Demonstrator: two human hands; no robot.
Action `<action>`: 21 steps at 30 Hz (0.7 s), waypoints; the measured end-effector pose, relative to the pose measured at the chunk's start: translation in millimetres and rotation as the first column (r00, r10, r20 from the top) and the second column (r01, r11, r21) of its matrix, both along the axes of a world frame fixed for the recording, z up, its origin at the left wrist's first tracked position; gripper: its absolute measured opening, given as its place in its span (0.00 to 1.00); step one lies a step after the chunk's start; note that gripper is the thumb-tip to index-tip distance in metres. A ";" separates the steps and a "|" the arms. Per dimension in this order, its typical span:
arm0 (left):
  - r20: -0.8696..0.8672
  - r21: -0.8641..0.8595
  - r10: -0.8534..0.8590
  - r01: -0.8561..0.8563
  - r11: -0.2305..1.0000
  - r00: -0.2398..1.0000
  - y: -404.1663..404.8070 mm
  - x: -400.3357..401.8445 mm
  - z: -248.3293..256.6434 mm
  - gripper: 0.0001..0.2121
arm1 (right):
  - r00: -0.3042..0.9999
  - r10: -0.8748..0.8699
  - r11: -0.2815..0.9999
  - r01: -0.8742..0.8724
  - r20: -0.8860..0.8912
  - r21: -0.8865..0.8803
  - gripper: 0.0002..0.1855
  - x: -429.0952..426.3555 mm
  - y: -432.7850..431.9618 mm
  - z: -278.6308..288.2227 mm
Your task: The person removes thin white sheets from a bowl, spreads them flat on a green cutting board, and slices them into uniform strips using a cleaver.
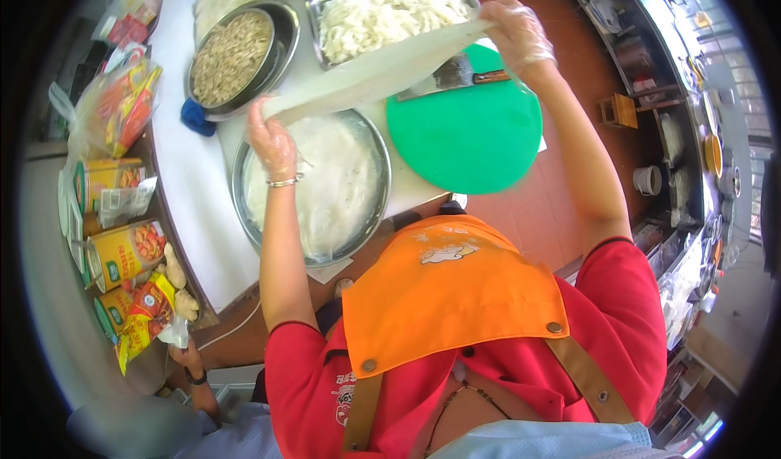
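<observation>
Both hands wear clear plastic gloves and stretch a thin, translucent whitish sheet between them. My left hand grips its lower left end above a round metal pan that holds more pale, wet sheets. At the upper right, my right hand grips the other end. Under the sheet's right part lies a broad-bladed knife or cleaver with a wooden handle, resting on a round green cutting board. Behind the sheet stands a metal tray of white cut strips.
Left of the tray, a bowl of brownish shredded food sits in a larger metal bowl, beside a blue cloth. Cans, ginger and bagged goods line the left side. Another person's hand shows at lower left.
</observation>
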State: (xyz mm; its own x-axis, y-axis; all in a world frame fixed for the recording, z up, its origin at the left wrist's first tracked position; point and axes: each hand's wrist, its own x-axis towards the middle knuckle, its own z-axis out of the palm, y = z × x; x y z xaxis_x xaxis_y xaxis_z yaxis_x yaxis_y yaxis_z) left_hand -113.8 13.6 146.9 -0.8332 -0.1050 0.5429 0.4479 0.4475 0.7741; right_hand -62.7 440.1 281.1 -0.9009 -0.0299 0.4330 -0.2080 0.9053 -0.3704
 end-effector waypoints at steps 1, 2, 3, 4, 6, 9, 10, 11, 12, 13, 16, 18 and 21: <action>-0.019 0.009 -0.051 0.051 0.999 0.999 22.9 8.6 -1.0 0.17 | 1.000 -0.024 1.000 0.024 0.005 0.012 0.09 13.4 22.4 -1.3; -0.010 -0.069 -0.082 0.081 0.994 0.997 56.3 27.6 16.4 0.20 | 0.995 -0.079 0.996 0.081 0.054 -0.043 0.08 30.5 45.8 -6.7; -0.024 -0.094 -0.137 0.135 0.986 0.990 73.5 43.2 19.0 0.20 | 0.994 -0.071 0.993 0.078 0.077 -0.083 0.08 44.0 66.2 -14.0; -0.035 -0.121 -0.188 0.182 0.976 0.982 85.5 55.7 17.7 0.20 | 0.993 -0.057 0.990 0.070 0.100 -0.126 0.07 56.5 85.8 -25.2; 0.085 -0.126 -0.257 0.266 0.956 0.963 105.5 77.7 -8.1 0.21 | 0.983 -0.048 0.975 0.085 0.177 -0.203 0.07 81.5 119.9 -48.6; 0.166 -0.208 -0.311 0.342 0.916 0.936 130.9 114.1 -34.2 0.18 | 0.945 -0.020 0.943 0.126 0.326 -0.308 0.06 108.9 155.3 -95.3; 0.180 -0.235 -0.352 0.388 0.891 0.918 134.3 123.0 -44.4 0.16 | 0.931 -0.010 0.934 0.140 0.366 -0.329 0.06 115.6 164.4 -111.4; 0.197 -0.261 -0.392 0.433 0.863 0.899 136.6 129.3 -53.9 0.14 | 0.914 0.000 0.925 0.155 0.406 -0.348 0.05 124.1 173.7 -131.8; 0.225 -0.240 -0.402 0.450 0.860 0.888 142.0 130.1 -63.7 0.13 | 0.870 -0.013 0.832 0.284 0.494 -0.477 0.07 130.0 192.8 -161.6; 0.258 -0.224 -0.391 0.448 0.865 0.883 142.5 134.0 -74.1 0.12 | 0.813 -0.048 0.874 0.315 0.580 -0.369 0.08 125.5 192.9 -165.7; 0.492 -0.125 -0.272 0.377 0.918 0.827 136.4 132.3 -100.2 0.09 | 0.642 -0.119 0.895 0.400 0.757 -0.199 0.12 109.3 193.3 -183.6; 0.637 0.007 -0.209 0.266 0.964 0.742 142.1 116.3 -106.8 0.07 | 0.565 -0.082 0.788 0.542 0.821 -0.294 0.15 92.7 205.3 -201.5; 0.599 -0.244 -0.110 0.312 0.918 0.793 150.0 76.0 -115.9 0.10 | 0.588 -0.223 0.666 0.674 0.777 -0.319 0.17 71.8 216.0 -235.5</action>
State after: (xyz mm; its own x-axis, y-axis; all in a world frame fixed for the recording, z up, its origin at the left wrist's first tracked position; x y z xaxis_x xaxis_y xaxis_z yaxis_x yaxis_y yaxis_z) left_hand -37.8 163.6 31.0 -0.9776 0.2021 -0.0594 0.0901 0.6560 0.7494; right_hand 9.1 656.1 45.6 -0.7435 0.4891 -0.4560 0.6534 0.3861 -0.6512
